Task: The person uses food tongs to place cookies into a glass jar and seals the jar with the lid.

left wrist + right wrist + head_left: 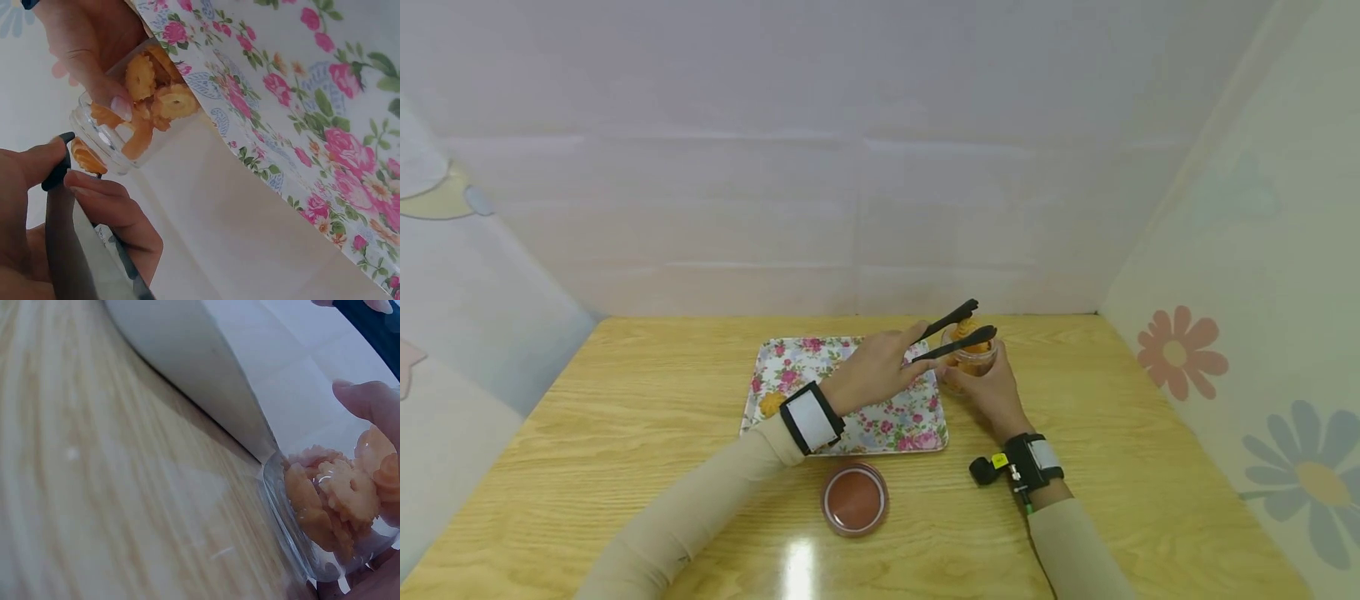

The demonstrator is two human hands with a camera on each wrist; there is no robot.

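My left hand (pixel 880 367) grips black tongs (pixel 961 330), whose tips pinch an orange cookie (pixel 970 331) just above the mouth of a small glass jar (pixel 972 361). My right hand (pixel 988 392) holds that jar upright on the table, just right of a floral tray (pixel 895 421). In the left wrist view the jar (pixel 134 112) is full of several ring-shaped cookies (pixel 175 100), with a right-hand finger across its side. The right wrist view shows the jar's wall (pixel 294 525) and cookies (pixel 337 494) close up. One cookie (pixel 771 403) lies on the tray's left part.
A round reddish-brown lid (pixel 854 498) lies on the wooden table (pixel 625 433) in front of the tray. Pale walls with flower prints enclose the table at the back and both sides.
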